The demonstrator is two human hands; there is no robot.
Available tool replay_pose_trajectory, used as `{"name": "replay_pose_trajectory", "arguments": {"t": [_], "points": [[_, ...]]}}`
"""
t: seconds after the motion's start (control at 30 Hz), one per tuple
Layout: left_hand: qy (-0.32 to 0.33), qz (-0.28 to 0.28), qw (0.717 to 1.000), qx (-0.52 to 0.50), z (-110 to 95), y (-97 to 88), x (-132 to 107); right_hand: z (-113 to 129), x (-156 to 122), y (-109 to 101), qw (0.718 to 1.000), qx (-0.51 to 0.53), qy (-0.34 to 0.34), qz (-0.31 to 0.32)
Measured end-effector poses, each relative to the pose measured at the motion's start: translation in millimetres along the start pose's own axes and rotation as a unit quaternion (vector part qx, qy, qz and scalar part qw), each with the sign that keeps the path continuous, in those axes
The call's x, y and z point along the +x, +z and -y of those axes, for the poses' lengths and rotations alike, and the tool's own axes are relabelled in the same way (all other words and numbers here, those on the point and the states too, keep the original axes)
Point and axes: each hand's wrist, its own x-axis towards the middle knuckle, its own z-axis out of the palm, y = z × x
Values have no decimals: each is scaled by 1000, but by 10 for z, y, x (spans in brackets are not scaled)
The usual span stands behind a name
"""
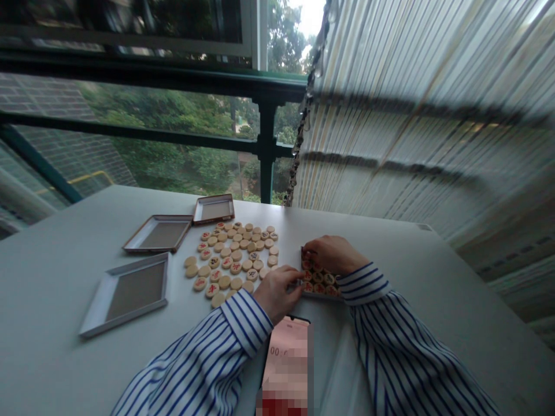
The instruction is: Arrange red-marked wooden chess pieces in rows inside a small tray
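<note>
On my feed I count three open trays (136,292) between eight and nine o'clock, one loaded tray (321,296) at five, and one phone (289,335) at six. Over forty loose round pieces (236,255) lie between seven and eight; overlap blocks an exact figure. At least six packed pieces (318,288) show in the loaded tray. I see two grips: one left grip (280,292), one right grip (329,254).

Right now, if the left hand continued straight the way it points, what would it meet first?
The left hand would probably first meet the left side of the piece-filled box; depth is unclear, so it may already touch it.
</note>
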Motion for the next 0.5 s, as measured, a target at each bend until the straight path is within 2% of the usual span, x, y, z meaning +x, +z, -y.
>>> {"name": "replay_pose_trajectory", "arguments": {"t": [0.5], "points": [[6, 1, 1000, 3, 11, -4, 8, -14, 16, 19, 1000, 6, -7, -2]]}}
